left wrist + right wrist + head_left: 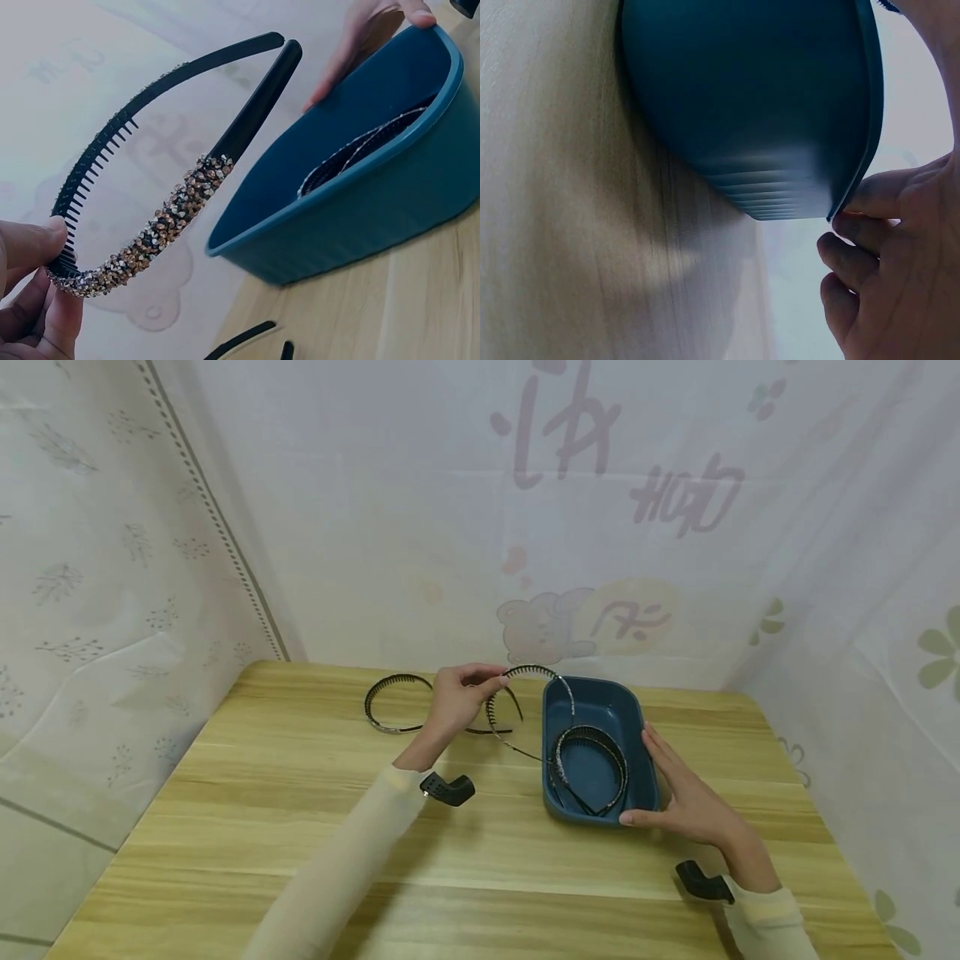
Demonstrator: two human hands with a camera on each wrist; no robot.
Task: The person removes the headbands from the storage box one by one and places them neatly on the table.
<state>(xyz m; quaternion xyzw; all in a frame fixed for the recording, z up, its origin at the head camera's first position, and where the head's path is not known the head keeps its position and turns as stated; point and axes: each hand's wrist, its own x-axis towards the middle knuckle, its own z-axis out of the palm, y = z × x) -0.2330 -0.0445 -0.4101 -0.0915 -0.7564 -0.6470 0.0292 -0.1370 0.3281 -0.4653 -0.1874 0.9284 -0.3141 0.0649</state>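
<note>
My left hand pinches a black toothed headband by its curved top, between thumb and fingers. Brown and clear beads crust the band; its bare ends point toward a blue plastic bin. In the head view the raised headband overlaps the bin's left rim. Inside the bin, several similar headbands lie nested toward the near side. My right hand holds the bin at its near right corner, thumb on the near rim and fingers along the right side. Its fingertips show beside the rim in the right wrist view.
Another headband lies on the wooden table, left of my left hand. Dark band ends show under and right of that hand. A printed pale cloth hangs behind the table and along its sides.
</note>
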